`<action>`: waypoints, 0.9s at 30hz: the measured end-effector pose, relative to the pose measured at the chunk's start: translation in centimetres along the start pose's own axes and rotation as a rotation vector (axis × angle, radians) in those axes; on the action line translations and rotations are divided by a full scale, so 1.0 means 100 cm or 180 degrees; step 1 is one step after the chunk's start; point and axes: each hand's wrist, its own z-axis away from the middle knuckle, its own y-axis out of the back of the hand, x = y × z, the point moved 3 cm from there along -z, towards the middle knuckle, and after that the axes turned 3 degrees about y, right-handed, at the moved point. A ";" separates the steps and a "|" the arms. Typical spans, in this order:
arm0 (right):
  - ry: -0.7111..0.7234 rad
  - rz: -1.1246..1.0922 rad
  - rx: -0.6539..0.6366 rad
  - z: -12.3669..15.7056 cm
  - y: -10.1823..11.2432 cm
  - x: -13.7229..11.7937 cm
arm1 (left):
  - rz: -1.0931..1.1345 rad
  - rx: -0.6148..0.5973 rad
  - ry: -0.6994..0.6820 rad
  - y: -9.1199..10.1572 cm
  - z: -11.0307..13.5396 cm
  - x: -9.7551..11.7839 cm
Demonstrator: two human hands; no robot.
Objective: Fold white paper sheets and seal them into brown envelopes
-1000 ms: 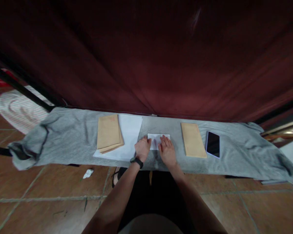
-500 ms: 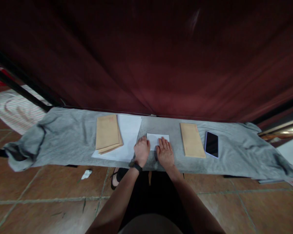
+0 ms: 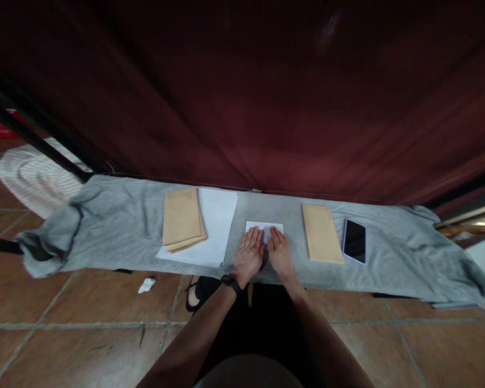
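Note:
A small white folded sheet of paper (image 3: 264, 225) lies on the grey cloth in front of me. My left hand (image 3: 248, 253), with a dark watch at the wrist, rests flat on its left half, fingers stretched out. On the right half lies my right hand (image 3: 280, 251), its fingers also laid flat and pointing away from me. Both hands cover the paper's near part. To the left, several brown envelopes (image 3: 181, 215) lie on larger white sheets (image 3: 219, 223). On the right side is a tidy stack of brown envelopes (image 3: 322, 233).
A phone with a purple case (image 3: 354, 241) lies right of the right-hand envelopes. Grey cloth (image 3: 117, 226) covers the long narrow surface. A dark red curtain (image 3: 242, 108) hangs behind it. Striped fabric (image 3: 44, 175) is at the left, and crumpled white paper (image 3: 146, 285) lies on the tiled floor.
My left hand has moved from the paper's left edge onto the paper, its fingers now flat. My right hand stays on the right part. The view has shifted slightly.

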 end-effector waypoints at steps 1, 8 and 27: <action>0.0001 -0.0167 0.0025 -0.005 0.001 -0.004 | -0.0029 0.0004 -0.0039 -0.001 0.001 0.000; 0.0643 -0.0499 -0.0230 -0.030 -0.025 -0.038 | -0.0065 -0.0124 -0.0149 -0.020 0.000 -0.008; 0.0302 0.1062 0.0112 -0.005 -0.004 0.033 | -0.0276 0.0202 0.0268 -0.003 -0.003 -0.002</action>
